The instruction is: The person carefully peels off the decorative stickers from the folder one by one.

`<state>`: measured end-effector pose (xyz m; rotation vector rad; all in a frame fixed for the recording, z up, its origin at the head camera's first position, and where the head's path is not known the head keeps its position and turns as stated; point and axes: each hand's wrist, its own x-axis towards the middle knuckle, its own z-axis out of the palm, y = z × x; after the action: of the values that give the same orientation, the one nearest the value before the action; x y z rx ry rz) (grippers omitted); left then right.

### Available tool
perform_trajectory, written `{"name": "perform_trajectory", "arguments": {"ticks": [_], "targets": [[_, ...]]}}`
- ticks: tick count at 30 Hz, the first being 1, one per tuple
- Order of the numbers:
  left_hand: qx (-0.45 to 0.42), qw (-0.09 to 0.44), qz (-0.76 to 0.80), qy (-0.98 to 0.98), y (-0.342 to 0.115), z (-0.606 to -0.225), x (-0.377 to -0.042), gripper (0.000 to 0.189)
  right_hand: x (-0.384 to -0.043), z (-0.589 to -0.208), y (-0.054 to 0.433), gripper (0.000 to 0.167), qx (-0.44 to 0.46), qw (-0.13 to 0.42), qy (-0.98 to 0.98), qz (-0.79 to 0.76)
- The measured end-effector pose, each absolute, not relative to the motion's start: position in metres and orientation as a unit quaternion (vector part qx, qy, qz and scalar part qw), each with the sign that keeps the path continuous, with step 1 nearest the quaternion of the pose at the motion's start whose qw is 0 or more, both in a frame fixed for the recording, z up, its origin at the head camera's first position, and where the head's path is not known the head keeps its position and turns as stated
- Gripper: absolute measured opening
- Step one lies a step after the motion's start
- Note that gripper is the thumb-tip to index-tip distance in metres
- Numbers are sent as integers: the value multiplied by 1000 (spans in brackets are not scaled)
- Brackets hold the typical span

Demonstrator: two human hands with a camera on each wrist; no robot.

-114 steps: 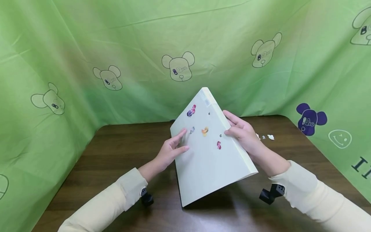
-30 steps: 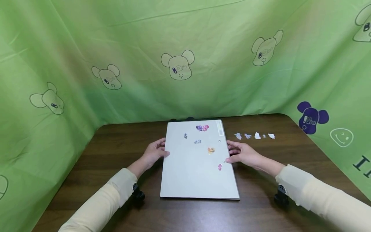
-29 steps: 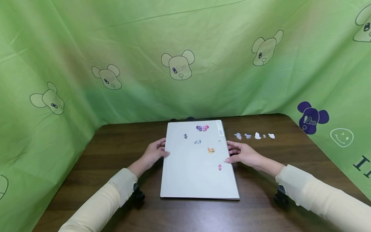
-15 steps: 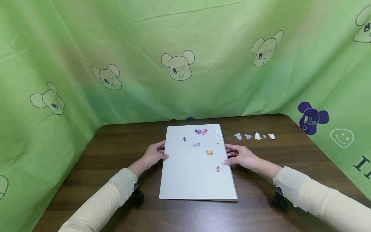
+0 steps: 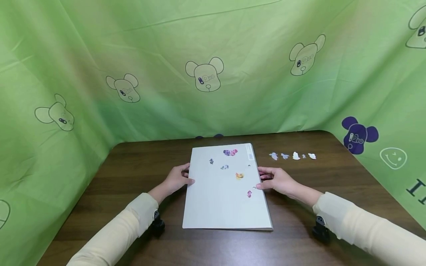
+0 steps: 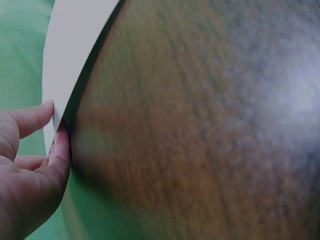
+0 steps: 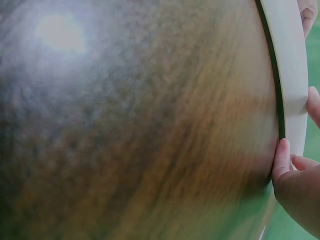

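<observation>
Head view: a flat white rectangular binder with small coloured stickers on its cover (image 5: 226, 192) lies closed on the dark brown wooden table (image 5: 133, 177), roughly centred, spine edge to the right. The left hand (image 5: 176, 179) rests at the binder's left edge, thumb on the cover, fingers curled down against the edge. The right hand (image 5: 277, 180) rests at the right edge, near the two small metal rivets, fingers curved along the spine side. Both hands are thus apart, one on each side of the binder, each touching it. Cream long sleeves (image 5: 119, 231) cover both forearms, each with a black wrist-mounted device. To the right of the binder, well apart from it, a short row of small pale paper cut-outs (image 5: 294, 156) lies on the table. A green cloth backdrop printed with bear-head outlines (image 5: 204, 75) surrounds the table on three sides; one purple bear print shows at the right. Left wrist view: blurred; left hand at lower left, thumb on top of the binder's thin white edge (image 6: 70, 65), a finger pressed beneath it against the table, so the edge is pinched. Right wrist view: blurred; right hand (image 7: 297, 180) at lower right, a fingertip against the binder's thick white edge (image 7: 290, 80), another finger over its top.
</observation>
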<state>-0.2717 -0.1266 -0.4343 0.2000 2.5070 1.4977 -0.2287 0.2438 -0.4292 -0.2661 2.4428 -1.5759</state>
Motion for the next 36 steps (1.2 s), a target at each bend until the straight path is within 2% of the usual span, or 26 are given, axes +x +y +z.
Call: {"name": "perform_trajectory", "arguments": {"ticks": [11,27,36], "targets": [[106,126,413,896,-130,-429,-274,86,-231,-432,245,73,-98,105,834,-533],[132,123,372,911,-133,-428,-271,78,-228,-429,244,72,-103,108,826,-543],[177,106,341,917,-137,-430,-269,81,-231,-422,247,68,-110,82,850,-509]]}}
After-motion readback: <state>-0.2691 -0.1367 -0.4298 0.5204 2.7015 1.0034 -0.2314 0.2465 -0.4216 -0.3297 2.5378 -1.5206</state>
